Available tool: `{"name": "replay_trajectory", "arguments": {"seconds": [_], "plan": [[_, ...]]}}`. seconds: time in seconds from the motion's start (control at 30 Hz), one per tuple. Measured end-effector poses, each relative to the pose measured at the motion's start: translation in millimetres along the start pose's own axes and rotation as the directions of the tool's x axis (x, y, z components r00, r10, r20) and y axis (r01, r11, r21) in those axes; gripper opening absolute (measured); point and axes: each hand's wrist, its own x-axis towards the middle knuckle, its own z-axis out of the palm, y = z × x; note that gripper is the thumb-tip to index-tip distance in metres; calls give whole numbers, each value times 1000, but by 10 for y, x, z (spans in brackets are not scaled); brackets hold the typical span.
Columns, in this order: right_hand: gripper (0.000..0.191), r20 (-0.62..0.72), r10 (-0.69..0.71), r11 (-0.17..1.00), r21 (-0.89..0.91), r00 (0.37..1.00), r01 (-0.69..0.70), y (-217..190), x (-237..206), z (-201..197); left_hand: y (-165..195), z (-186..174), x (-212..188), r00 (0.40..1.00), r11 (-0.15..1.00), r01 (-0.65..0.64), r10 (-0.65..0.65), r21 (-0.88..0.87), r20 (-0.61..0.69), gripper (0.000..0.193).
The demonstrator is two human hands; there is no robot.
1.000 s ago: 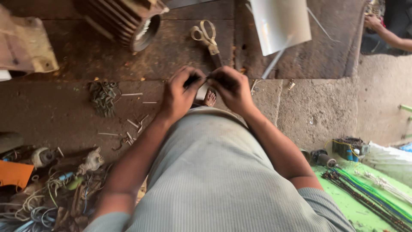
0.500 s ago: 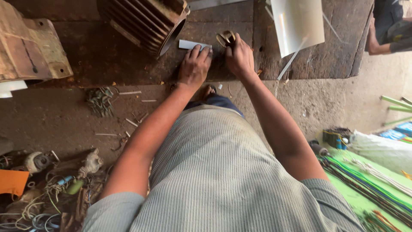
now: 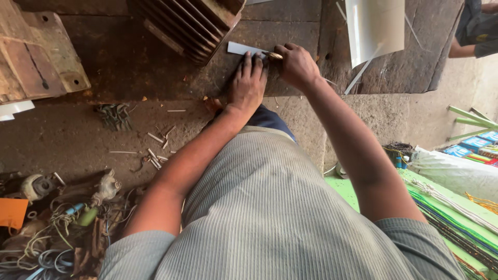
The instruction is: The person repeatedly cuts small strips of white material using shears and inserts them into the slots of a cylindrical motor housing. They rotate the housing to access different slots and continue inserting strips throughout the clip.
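Left hand (image 3: 248, 85) lies flat, fingers (image 3: 252, 65) spread and pressing a pale grey strip (image 3: 243, 49) onto the dark wooden desk (image 3: 129, 62) near its front edge; right hand (image 3: 296, 65), fingers curled tight, grips scissors (image 3: 273, 55) at the strip's right end; a ribbed motor casing (image 3: 189, 23) stands just beside it.

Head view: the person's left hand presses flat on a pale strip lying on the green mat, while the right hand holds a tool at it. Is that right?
Not quite. In the head view the pale strip lies on the dark wooden bench, not the green mat. The left hand does press it flat; the right hand holds a tool.
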Motion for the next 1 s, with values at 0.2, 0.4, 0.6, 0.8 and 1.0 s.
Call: {"name": "replay_trajectory", "arguments": {"seconds": [0.2, 0.4, 0.6, 0.8, 1.0], "plan": [[21, -148, -63, 990, -137, 987, 42, -31, -36, 160, 32, -9, 62, 998, 999, 48, -48, -10, 39, 26], [22, -223, -134, 982, 100, 965, 160, 168, 79, 72, -3, -88, 292, 997, 992, 9, 1, -122, 79, 15], [31, 342, 401, 469, 720, 850, -511, 3, -200, 66, -192, -302, 283, 965, 953, -232, 200, -196, -167, 28], [11, -10, 289, 13, 1000, 957, 6, -368, -507, -221, 57, -1020, -27, 973, 761, -217, 116, -611, -201, 16], [9, -244, 350, 332, 935, 905, 124, -615, -679, -387, -48, -1171, 380, 968, 537, 65, -238, -841, -77, 18]]}}
